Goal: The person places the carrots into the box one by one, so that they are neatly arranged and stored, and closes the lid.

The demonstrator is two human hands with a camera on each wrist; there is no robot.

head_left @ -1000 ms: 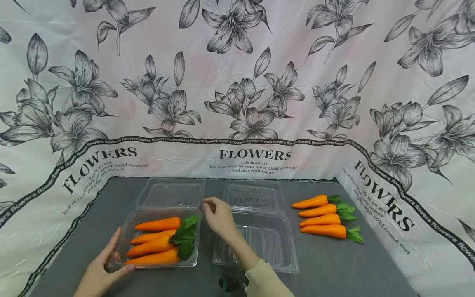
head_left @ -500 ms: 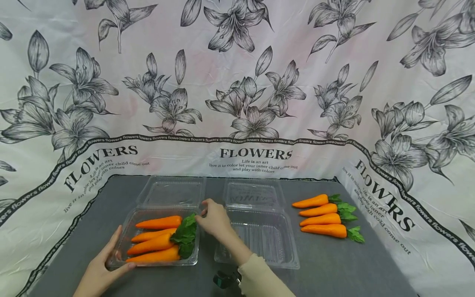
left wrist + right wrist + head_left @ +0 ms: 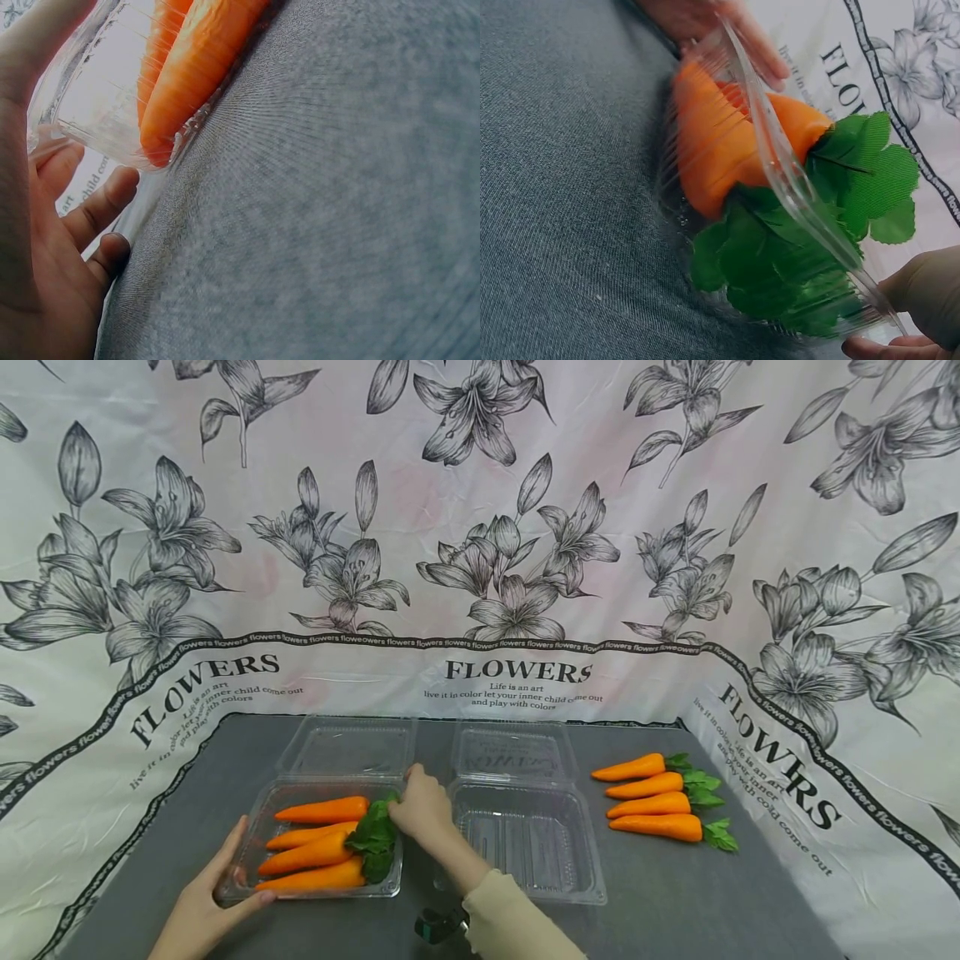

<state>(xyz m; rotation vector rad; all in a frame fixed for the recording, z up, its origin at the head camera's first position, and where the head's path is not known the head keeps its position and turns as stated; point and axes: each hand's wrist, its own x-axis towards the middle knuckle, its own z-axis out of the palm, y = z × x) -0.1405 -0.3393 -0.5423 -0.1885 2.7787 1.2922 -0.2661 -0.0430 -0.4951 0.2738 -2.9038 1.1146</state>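
Note:
A clear plastic clamshell container [image 3: 330, 895] on the left holds several orange carrots [image 3: 311, 847] with green leaves [image 3: 375, 839] bunched at its right end. My left hand [image 3: 197, 906] rests against its near left corner, thumb along the front side and fingers extended along the left side. In the left wrist view, the other fingers [image 3: 97, 206] lie loose beside the container wall. My right hand [image 3: 423, 806] is at the right side of that container, by the leaves. The right wrist view has its thumb and fingers [image 3: 922, 292] pinching the container's rim.
A second clear container [image 3: 588, 893] with its lid laid back stands right of the first. Several carrots with leaves [image 3: 656, 827] lie in a column on the grey table [image 3: 675, 902] at right. A flower-printed cloth [image 3: 510, 602] hangs behind and along both sides.
My right hand has moved left from the gap between the containers to the left container's right rim. My left hand stays at its corner.

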